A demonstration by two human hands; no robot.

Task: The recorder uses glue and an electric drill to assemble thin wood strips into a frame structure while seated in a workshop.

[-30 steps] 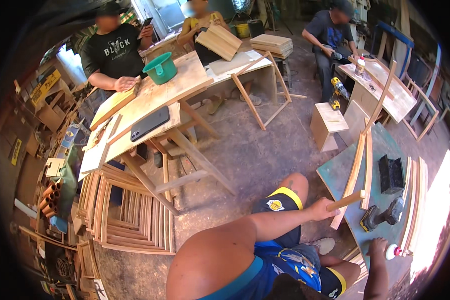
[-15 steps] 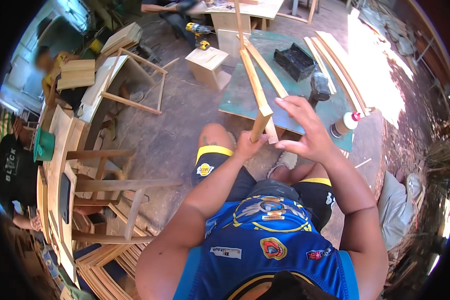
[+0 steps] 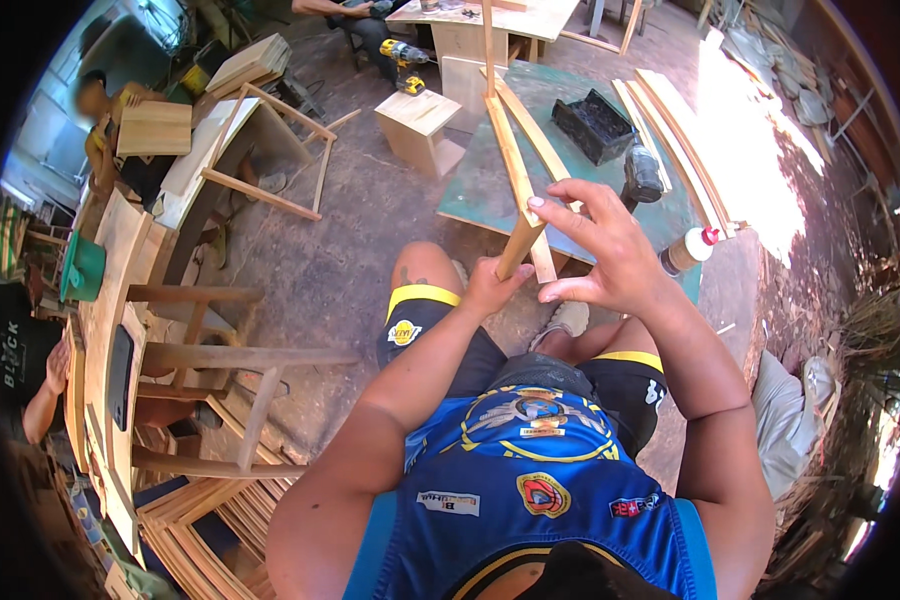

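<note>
A slender pale wooden frame (image 3: 510, 155) stretches away from me, one end joint close in front of my knees. My left hand (image 3: 495, 288) is closed around the short piece at this near end. Over the joint, my right hand (image 3: 610, 240) has its fingers spread. One fingertip of it rests at the joint's upper corner, while the thumb is by the lower end of a second strip (image 3: 543, 260). Beyond lies a green board table (image 3: 470, 200), with a cordless drill (image 3: 641, 175), a black tray (image 3: 592, 127) and a white bottle with red cap (image 3: 690, 250) on it.
Long wood strips (image 3: 680, 150) lie along the table's right side. A small wooden box (image 3: 418, 115) carries a yellow drill (image 3: 404, 65). To the left stand a wooden bench (image 3: 120, 300) and a light frame (image 3: 260, 205). Co-workers (image 3: 30, 350) sit at the left and far side.
My right hand has shifted slightly left, and its fingertip has come onto the frame's corner. My left hand keeps its grip. The view has shifted slightly.
</note>
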